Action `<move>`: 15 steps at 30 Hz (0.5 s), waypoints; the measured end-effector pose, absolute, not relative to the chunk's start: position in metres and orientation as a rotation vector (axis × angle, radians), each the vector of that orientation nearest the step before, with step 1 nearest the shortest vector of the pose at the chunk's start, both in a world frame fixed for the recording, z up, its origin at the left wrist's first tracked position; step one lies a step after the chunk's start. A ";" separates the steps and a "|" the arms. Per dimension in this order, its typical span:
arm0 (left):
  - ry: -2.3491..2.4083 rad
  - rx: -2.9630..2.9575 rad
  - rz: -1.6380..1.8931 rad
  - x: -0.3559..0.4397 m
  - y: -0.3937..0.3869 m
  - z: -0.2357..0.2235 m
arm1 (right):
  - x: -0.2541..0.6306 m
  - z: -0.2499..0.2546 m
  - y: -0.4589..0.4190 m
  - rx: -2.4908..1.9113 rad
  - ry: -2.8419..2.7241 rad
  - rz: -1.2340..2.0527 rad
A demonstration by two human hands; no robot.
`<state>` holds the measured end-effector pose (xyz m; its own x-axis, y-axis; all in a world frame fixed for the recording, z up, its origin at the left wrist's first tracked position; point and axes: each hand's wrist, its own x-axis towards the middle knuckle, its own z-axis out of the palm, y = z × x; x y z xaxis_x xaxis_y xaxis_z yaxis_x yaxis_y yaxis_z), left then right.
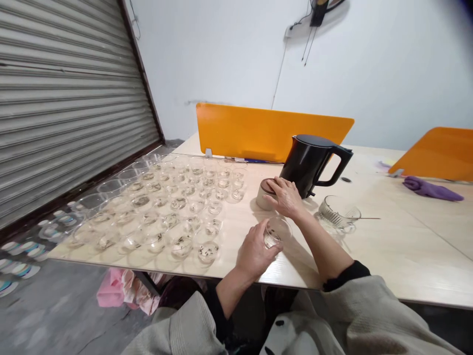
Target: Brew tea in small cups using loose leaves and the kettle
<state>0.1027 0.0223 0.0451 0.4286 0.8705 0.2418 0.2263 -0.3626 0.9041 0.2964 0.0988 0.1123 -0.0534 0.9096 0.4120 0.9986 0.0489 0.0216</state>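
Observation:
My left hand [255,250] is wrapped around a clear plastic cup [284,230] near the table's front edge. A few dark bits, like loose tea leaves, lie in the bottom of that cup. Beyond it stands a small pale round canister [263,201] with a brown lid [266,185]. My right hand [288,198] grips the lid from above, fingers bent over its right side. The lid sits on the canister, and part of it is hidden under the fingers. Many clear cups [181,246] with similar dark bits stand in rows to the left.
A black electric kettle [308,162] stands just behind my right hand. To the right are a ribbed glass bowl [336,212] with a thin stick [365,218] and a purple cloth [432,189]. An orange divider [266,130] crosses the back. Bottles [27,249] stand on the floor at left.

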 end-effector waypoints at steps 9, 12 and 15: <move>0.875 1.843 0.981 0.103 0.029 0.038 | 0.292 0.109 0.101 -1.971 -2.007 -0.344; 0.839 1.841 1.010 0.104 0.030 0.037 | 0.295 0.115 0.098 -2.016 -2.008 -0.237; 0.813 1.824 1.030 0.103 0.031 0.037 | 0.300 0.119 0.081 -1.937 -1.883 -0.169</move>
